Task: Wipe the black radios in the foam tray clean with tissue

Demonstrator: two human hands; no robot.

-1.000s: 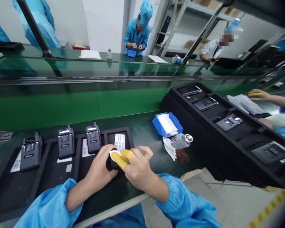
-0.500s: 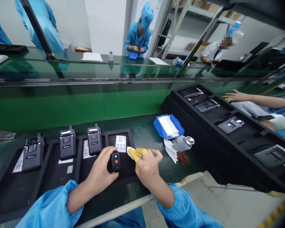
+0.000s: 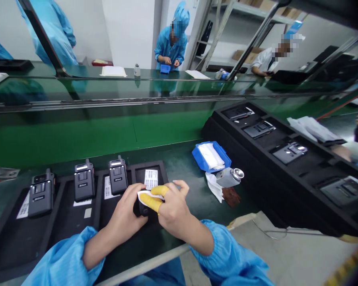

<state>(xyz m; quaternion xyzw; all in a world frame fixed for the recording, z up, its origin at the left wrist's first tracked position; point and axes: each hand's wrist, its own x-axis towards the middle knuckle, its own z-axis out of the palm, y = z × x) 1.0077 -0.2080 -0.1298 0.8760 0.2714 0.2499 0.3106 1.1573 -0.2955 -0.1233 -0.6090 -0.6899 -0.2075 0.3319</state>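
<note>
My left hand [image 3: 125, 216] is wrapped round a black walkie-talkie [image 3: 143, 210], held end-up over the right part of a black foam tray [image 3: 68, 224]. My right hand [image 3: 175, 209], with yellow finger cots on its thumb and a finger, pinches a folded white wipe [image 3: 141, 195]. That wipe lies against the upturned end of the walkie-talkie and covers most of it. Left of my hands, another walkie-talkie [image 3: 118, 176] rests in the tray over a printed label. Two more stand farther left, one of them a walkie-talkie [image 3: 41, 196] in the leftmost compartment. A label sheet [image 3: 151, 178] shows behind my hands.
A blue box [image 3: 198, 160] of white wipes stands to the right, beside a metal bottle [image 3: 226, 178], a crumpled wipe [image 3: 214, 186] and a brown cloth [image 3: 231, 197]. A long black tray [image 3: 274, 174] holds several devices. Co-workers are across the bench and at far right.
My right hand has moved left, bringing the wipe from beside the walkie-talkie onto its end, over the orange button. The co-worker's hand at the right has drawn back toward the edge.
</note>
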